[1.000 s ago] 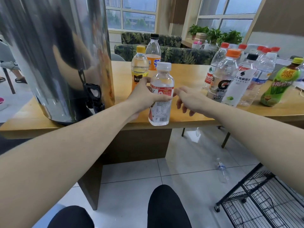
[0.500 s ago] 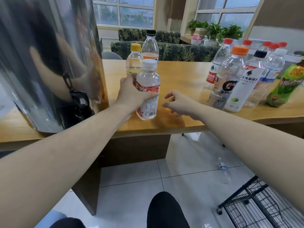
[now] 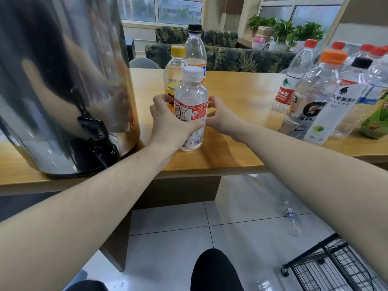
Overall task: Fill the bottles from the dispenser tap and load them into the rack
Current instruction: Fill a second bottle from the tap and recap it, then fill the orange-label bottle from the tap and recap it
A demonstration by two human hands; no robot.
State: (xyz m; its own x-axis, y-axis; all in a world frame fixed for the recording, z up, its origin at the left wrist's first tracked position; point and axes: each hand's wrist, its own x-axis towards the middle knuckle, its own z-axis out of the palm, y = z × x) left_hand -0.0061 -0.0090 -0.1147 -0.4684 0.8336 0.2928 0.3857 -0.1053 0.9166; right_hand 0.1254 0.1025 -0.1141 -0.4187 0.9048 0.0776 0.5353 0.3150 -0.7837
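Held bottle: white-capped bottle, clear, red-and-white label, upright on the table near its front edge; fill level cannot be told.
Left hand: fingers wrapped around the bottle's body.
Right hand: fingers loosely curled just beside the label; contact cannot be told.
Behind it: yellow-capped bottle, yellow liquid low; black-capped bottle, upper part clear.
Dispenser: steel urn at left, black tap over the table edge.
Right group: several capped bottles, orange-capped bottle foremost.
Floor: one bottle on tiles; black wire rack at lower right.
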